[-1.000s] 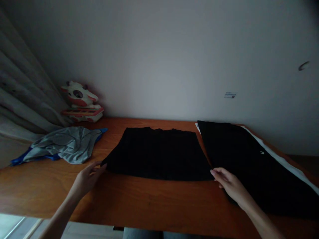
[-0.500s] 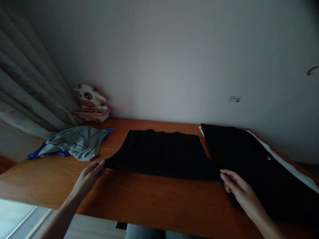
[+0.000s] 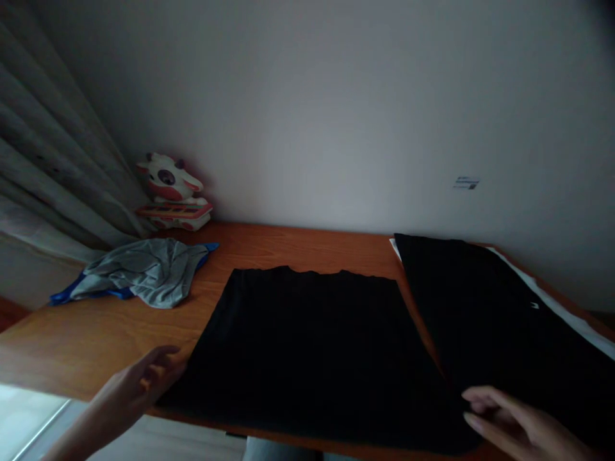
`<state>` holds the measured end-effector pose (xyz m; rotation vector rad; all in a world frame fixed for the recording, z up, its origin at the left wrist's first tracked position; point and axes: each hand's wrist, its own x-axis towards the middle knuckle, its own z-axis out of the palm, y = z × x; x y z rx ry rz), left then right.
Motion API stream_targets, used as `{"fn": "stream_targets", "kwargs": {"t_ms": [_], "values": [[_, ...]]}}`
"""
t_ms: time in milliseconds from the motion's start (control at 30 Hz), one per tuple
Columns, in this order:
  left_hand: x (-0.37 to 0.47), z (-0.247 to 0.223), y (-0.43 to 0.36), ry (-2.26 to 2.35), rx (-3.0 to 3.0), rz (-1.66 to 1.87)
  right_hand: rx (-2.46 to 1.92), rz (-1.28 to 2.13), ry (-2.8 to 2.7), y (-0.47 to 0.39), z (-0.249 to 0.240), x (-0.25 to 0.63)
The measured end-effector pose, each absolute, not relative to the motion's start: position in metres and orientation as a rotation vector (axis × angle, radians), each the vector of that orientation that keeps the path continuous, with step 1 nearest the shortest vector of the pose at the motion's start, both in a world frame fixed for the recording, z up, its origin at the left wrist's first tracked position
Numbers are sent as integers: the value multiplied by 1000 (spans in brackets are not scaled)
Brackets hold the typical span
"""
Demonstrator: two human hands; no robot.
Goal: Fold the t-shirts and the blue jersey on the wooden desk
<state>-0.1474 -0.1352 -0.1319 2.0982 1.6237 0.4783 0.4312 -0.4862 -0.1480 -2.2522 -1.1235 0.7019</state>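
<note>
A flat black garment (image 3: 312,346) lies spread across the middle of the wooden table (image 3: 86,333), its near edge at the table's front edge. My left hand (image 3: 137,387) pinches its near left corner. My right hand (image 3: 514,426) grips its near right corner, fingers curled over the cloth. A second black folded garment (image 3: 494,320) with a small white logo lies just to the right, on top of something white.
A crumpled grey and blue garment (image 3: 141,272) lies at the table's left. A white and red toy cow (image 3: 170,192) stands in the back left corner by a grey curtain (image 3: 57,166). A pale wall runs behind the table.
Both hands have drawn the middle black garment toward me, so it now reaches the table's front edge. The hands have moved lower and nearer in view.
</note>
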Motion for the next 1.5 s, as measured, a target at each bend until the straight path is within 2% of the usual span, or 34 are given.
{"fn": "stream_targets", "kwargs": {"t_ms": [167, 300, 433, 567, 800, 900, 1000, 1100, 1233, 1333, 1500], "values": [[-82, -128, -62, 1485, 2160, 678, -2176, 416, -1200, -386, -126, 440], [-23, -129, -8, 1714, 2176, 491, -2351, 244, -1055, -301, -142, 461], [4, -133, 19, 1853, 2158, 368, -2466, 242, -943, -257, -162, 478], [6, -133, 26, 1808, 2153, 352, -2447, 233, -933, -247, -173, 484], [17, -129, 28, 1779, 2079, 749, -2412, 46, -815, -248, -178, 494], [38, -131, 19, 1715, 2268, 857, -2352, -76, -859, -241, -172, 480], [73, -136, -12, 1446, 2592, 973, -2164, -249, -1121, -226, -164, 436], [119, -149, -59, 1160, 2760, 780, -2062, -211, -1406, -207, -160, 373], [161, -173, -103, 1106, 2786, 562, -2122, -126, -1570, -192, -171, 313], [152, -183, -96, 1070, 2817, 476, -2151, -30, -1699, -197, -180, 313], [94, -181, -46, 1164, 2833, 353, -2248, 65, -1700, -214, -185, 362]]}}
